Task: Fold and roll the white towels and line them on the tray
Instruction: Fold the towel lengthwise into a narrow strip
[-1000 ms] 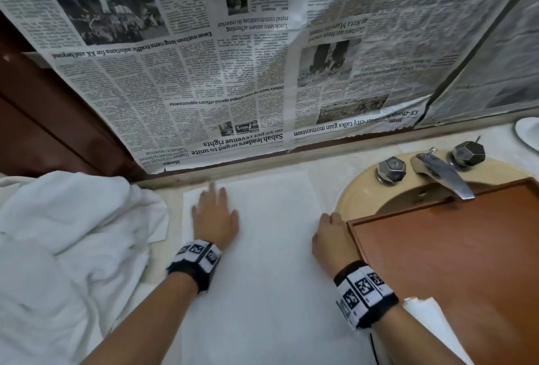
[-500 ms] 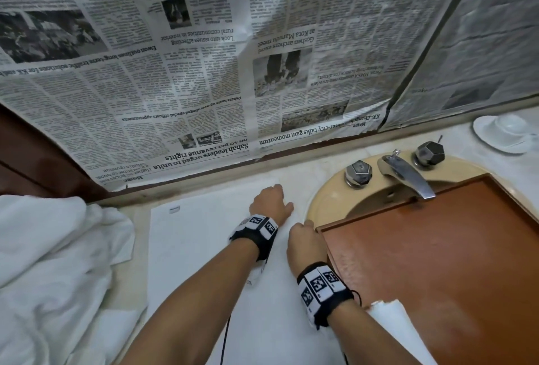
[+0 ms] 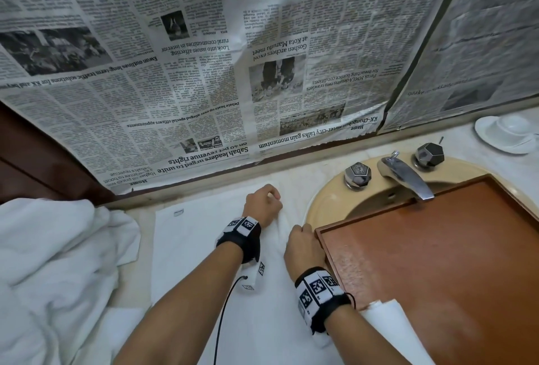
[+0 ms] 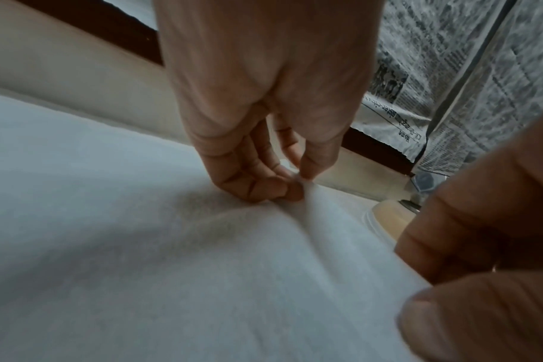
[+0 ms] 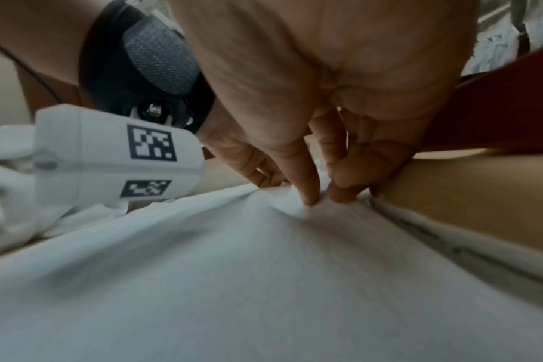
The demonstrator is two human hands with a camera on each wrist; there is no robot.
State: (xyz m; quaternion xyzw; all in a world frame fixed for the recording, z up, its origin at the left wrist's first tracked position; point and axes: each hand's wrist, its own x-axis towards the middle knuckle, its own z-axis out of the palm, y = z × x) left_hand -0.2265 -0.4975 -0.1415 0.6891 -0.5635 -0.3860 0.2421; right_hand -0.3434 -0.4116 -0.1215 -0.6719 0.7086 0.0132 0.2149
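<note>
A white towel lies spread flat on the counter between a towel heap and the brown tray. My left hand pinches the towel near its far right corner, and the cloth rises in a small ridge at the fingertips. My right hand pinches the towel's right edge beside the tray's left rim; its thumb and fingers meet on the fabric. A rolled white piece lies at the tray's near left corner.
A heap of crumpled white towels fills the left. The tray lies across a beige sink with a chrome tap and two knobs. A cup and saucer stand far right. Newspaper covers the wall behind.
My left hand left its flat rest on the towel's left part, crossed to the far right corner and curled into a pinch. The right hand stayed at the right edge.
</note>
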